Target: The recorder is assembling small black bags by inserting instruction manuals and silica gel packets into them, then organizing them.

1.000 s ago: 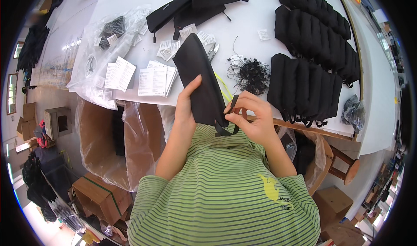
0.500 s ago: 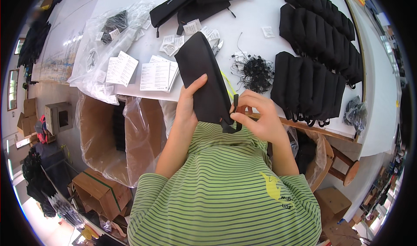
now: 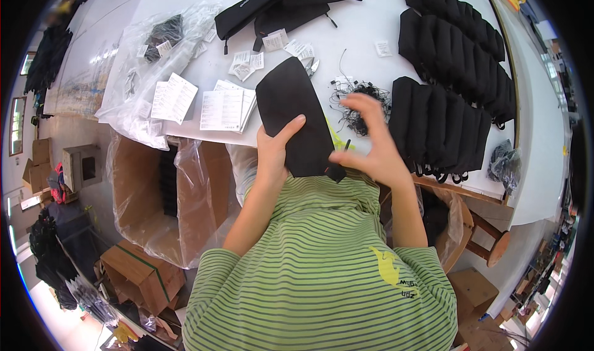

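My left hand [image 3: 275, 150] grips a flat black zippered pouch [image 3: 291, 103] by its left side, thumb across the front, above the table's near edge. Beside the pouch's lower right corner, my right hand [image 3: 383, 156] is slightly blurred, with thumb and fingers spread wide apart. Its thumb tip is near the dark zipper pull [image 3: 335, 173], but whether they touch I cannot tell. Partly behind the pouch shows a bright yellow-green strip [image 3: 337, 139]. A tangle of black cords [image 3: 376, 92] lies on the table beyond my right fingers.
Several black pouches [image 3: 436, 125] stand in rows at the right, and more pouches [image 3: 294, 13] lie at the back. White printed cards [image 3: 175, 100], small labels [image 3: 246, 63] and a clear plastic bag [image 3: 130, 72] cover the left. Below stands a plastic-lined carton [image 3: 139, 193]; a wooden stool [image 3: 495, 246] is right.
My right hand has let go of the strap at the pouch's lower corner and opened, its fingers moving up and outward. The pouch has tilted and shifted slightly right.
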Motion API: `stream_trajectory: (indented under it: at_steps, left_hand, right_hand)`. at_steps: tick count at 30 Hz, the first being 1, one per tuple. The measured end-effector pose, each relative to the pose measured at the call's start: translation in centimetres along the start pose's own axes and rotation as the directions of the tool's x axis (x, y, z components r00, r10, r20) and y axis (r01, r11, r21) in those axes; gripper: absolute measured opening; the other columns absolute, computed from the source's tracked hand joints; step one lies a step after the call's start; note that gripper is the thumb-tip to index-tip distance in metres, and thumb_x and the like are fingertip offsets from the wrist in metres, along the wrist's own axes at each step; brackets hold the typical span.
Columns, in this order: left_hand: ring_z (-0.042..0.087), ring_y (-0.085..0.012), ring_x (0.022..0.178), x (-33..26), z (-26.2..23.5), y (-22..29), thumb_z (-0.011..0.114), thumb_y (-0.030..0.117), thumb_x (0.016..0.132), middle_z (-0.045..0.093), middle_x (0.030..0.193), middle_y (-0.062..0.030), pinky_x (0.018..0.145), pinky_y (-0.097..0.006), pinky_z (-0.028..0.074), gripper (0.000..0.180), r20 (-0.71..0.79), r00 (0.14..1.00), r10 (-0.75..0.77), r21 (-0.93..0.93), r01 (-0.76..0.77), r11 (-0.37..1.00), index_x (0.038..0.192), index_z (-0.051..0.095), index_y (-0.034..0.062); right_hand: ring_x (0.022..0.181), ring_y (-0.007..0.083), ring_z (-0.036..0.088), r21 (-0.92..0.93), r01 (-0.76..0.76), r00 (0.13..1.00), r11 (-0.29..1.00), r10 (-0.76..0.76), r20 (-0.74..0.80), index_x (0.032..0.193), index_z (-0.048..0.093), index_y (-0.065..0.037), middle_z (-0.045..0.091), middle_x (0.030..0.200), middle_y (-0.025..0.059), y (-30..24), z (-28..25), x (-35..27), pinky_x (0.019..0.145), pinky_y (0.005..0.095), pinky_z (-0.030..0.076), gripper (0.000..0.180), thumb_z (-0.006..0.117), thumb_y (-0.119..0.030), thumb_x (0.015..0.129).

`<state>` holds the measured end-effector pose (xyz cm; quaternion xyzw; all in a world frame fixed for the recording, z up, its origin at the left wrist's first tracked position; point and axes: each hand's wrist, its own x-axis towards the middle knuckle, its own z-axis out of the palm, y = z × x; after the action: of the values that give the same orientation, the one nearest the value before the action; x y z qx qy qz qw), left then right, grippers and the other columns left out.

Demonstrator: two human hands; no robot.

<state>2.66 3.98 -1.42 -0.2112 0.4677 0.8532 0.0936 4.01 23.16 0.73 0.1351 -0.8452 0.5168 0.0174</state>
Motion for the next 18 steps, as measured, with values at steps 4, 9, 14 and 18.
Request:
stream_trajectory:
  at_steps: [4, 9, 14, 18]
  left_hand:
    - [0.063, -0.0182, 0.086, -0.2, 0.5, 0.0, 0.074, 0.006, 0.077, 0.063, 0.102, -0.0108, 0.077, -0.030, 0.052, 0.039, -0.016, 0.999, 0.039, 0.054, -0.038, 0.998, 0.110, 0.056, -0.0042]
    - [0.063, -0.0180, 0.088, 0.1, -0.2, -0.2, 0.073, 0.006, 0.078, 0.062, 0.103, -0.0108, 0.077, -0.029, 0.052, 0.038, -0.020, 1.000, 0.023, 0.023, -0.023, 0.999, 0.111, 0.056, -0.0039]
    - [0.062, -0.0181, 0.093, 0.3, -0.3, -1.0, 0.068, 0.006, 0.082, 0.061, 0.106, -0.0098, 0.080, -0.030, 0.051, 0.038, -0.051, 0.999, 0.003, -0.043, -0.005, 0.999, 0.115, 0.053, -0.0027]
    - [0.057, -0.0199, 0.105, -0.6, -1.0, -0.6, 0.062, 0.010, 0.087, 0.057, 0.113, -0.0081, 0.087, -0.034, 0.049, 0.040, 0.038, 0.974, -0.225, -0.240, 0.228, 0.944, 0.122, 0.046, 0.0006]
  right_hand:
    - [0.120, 0.0289, 0.044, -0.090, -0.037, 0.995, 0.995, 0.029, -0.095, 0.125, 0.050, -0.010, 0.046, 0.127, 0.0121, 1.2, 1.0, -0.2, 0.100, 0.0392, 0.035, 0.062, 0.077, -0.022, 0.071]
    - [0.094, 0.0261, 0.055, -0.064, -0.018, 0.921, 0.998, -0.008, -0.389, 0.101, 0.061, -0.003, 0.058, 0.101, 0.0106, 1.0, 0.3, 0.2, 0.086, 0.0337, 0.043, 0.022, 0.063, -0.002, 0.080]
    - [0.110, 0.0308, 0.048, -0.344, 0.026, 0.994, 0.938, -0.060, -0.089, 0.111, 0.063, -0.012, 0.051, 0.123, 0.0114, -2.5, 3.1, -2.3, 0.095, 0.0415, 0.037, 0.039, 0.073, -0.022, 0.075]
    - [0.116, 0.0339, 0.045, -0.356, -0.039, 0.997, 0.934, 0.011, -0.080, 0.120, 0.061, -0.015, 0.047, 0.129, 0.0134, -1.9, 4.7, -2.5, 0.098, 0.0444, 0.035, 0.050, 0.075, -0.030, 0.074]
